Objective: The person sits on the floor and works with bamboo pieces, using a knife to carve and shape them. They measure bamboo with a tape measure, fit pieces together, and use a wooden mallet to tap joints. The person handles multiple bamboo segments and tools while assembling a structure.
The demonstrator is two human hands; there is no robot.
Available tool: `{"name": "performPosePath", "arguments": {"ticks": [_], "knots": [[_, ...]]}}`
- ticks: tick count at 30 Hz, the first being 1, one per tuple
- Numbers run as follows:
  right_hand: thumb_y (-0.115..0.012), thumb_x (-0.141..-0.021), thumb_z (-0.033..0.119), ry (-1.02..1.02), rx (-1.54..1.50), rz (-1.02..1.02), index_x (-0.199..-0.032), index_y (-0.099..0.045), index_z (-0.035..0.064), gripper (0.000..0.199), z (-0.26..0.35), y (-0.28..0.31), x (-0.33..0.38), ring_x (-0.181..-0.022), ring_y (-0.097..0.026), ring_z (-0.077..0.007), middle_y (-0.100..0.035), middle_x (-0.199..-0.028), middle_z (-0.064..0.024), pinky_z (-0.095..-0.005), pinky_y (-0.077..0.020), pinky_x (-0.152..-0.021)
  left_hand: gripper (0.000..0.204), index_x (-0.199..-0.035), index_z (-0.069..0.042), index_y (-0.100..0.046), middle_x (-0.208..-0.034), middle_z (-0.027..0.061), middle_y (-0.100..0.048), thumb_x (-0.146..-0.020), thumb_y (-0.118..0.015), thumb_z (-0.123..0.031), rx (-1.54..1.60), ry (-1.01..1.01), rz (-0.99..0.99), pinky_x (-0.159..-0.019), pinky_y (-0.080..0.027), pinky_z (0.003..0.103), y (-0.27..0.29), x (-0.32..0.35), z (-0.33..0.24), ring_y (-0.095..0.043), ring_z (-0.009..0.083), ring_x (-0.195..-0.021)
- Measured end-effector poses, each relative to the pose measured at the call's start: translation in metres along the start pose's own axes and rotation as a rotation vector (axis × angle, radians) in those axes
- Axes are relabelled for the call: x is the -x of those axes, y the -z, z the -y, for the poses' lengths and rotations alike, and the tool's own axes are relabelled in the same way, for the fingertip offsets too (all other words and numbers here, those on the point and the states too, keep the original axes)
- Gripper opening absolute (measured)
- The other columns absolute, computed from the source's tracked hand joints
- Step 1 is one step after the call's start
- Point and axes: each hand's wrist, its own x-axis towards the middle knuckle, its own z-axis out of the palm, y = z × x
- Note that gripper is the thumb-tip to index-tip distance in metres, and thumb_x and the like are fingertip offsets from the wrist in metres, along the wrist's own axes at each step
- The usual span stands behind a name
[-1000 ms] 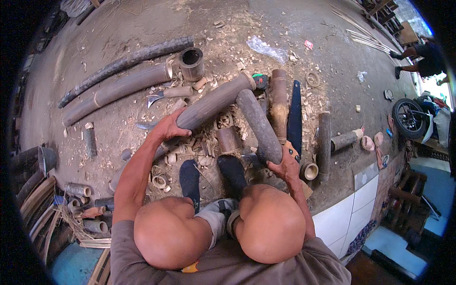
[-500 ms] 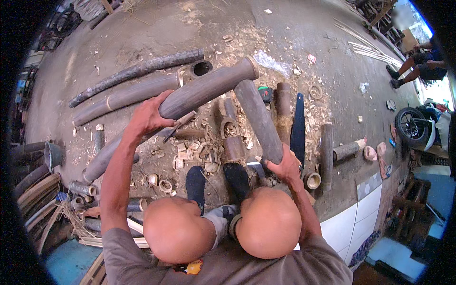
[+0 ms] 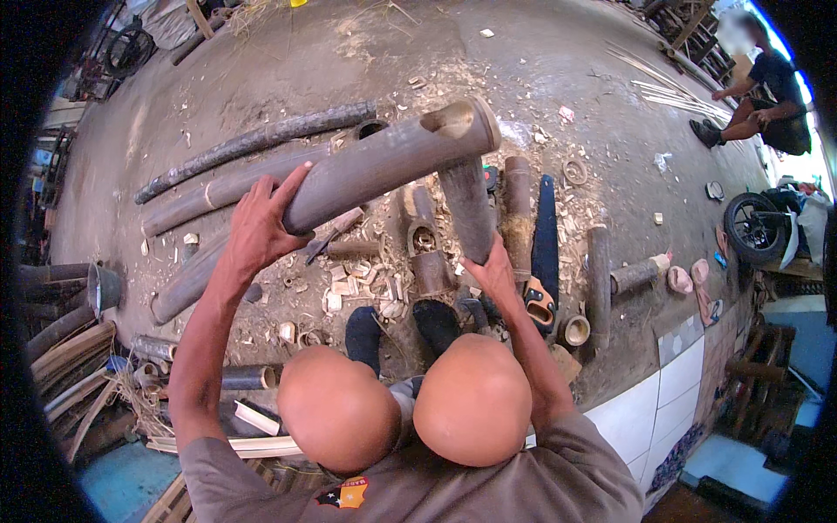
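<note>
The two hands are apart, each clamped on a piece of bamboo. The left hand point(image 3: 266, 218) grips a long bamboo tube point(image 3: 370, 174) around its middle, fingers along the upper side and thumb underneath. This tube slants above the littered floor point(image 3: 488, 65), from the lower left up to the right, and its upper end has a rounded, scooped-out notch point(image 3: 449, 119) facing up. The right hand point(image 3: 494, 272) holds a shorter bamboo tube point(image 3: 468, 205) by its lower end, thumb on one side and fingers on the other. The shorter tube stands at a steep tilt under the notched end of the long one — its top is hidden there, so I cannot tell whether it fits inside or only rests against it.

Pale bamboo chips point(image 3: 349, 283) lie thick on the floor between the hands. A short notched bamboo piece point(image 3: 431, 275) lies just in front of the feet, which wear dark socks point(image 3: 362, 336). To the right of the right hand lies a handsaw point(image 3: 545, 231) with an orange handle, beside a brown bamboo length point(image 3: 518, 205); a bamboo ring point(image 3: 575, 172) lies a little beyond. On the far left, a dark bamboo pole point(image 3: 261, 144) lies on the floor. Another person point(image 3: 767, 96) is at the upper right — above a black spoked wheel point(image 3: 754, 227).
</note>
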Motion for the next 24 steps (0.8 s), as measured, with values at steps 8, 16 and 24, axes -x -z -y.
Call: {"name": "performPosePath", "arguments": {"ticks": [8,16,24], "knots": [[-0.052,-0.108,0.040,0.096,0.064,-0.128,-0.145,-0.057,-0.0008,0.055,0.135,0.130,-0.072,-0.125,-0.066,-0.0341,-0.071,-0.127,-0.0252,-0.0406,-0.0518,-0.102,0.114,-0.159,-0.032,-0.043,-0.113,0.0147,-0.053,-0.058,-0.093,-0.022,-0.127,-0.134,-0.110,-0.088,-0.048,0.047,-0.011,0.032,-0.008,-0.056,0.0364,-0.108],[-0.026,-0.099,0.083,0.220,0.148,0.007,-0.145,-0.058,0.0000,0.100,0.229,0.165,-0.122,-0.139,-0.053,-0.0448,-0.060,-0.140,-0.0334,-0.0498,-0.0414,-0.116,0.111,-0.158,-0.033,-0.044,-0.113,0.0157,-0.052,-0.058,-0.091,-0.020,-0.160,-0.237,-0.149,-0.090,-0.046,0.047,-0.016,0.017,-0.046,-0.056,0.0363,-0.107],[-0.019,-0.098,0.085,0.167,0.019,0.137,-0.150,-0.050,-0.0037,0.107,0.221,0.162,-0.117,-0.142,-0.050,-0.0439,-0.060,-0.142,-0.0299,-0.0477,-0.0371,-0.120,0.107,-0.156,-0.034,-0.045,-0.125,0.0184,-0.055,-0.060,-0.089,-0.018,-0.205,-0.238,-0.084,-0.095,-0.047,0.049,-0.010,0.020,-0.045,-0.057,0.0391,-0.114]]}}
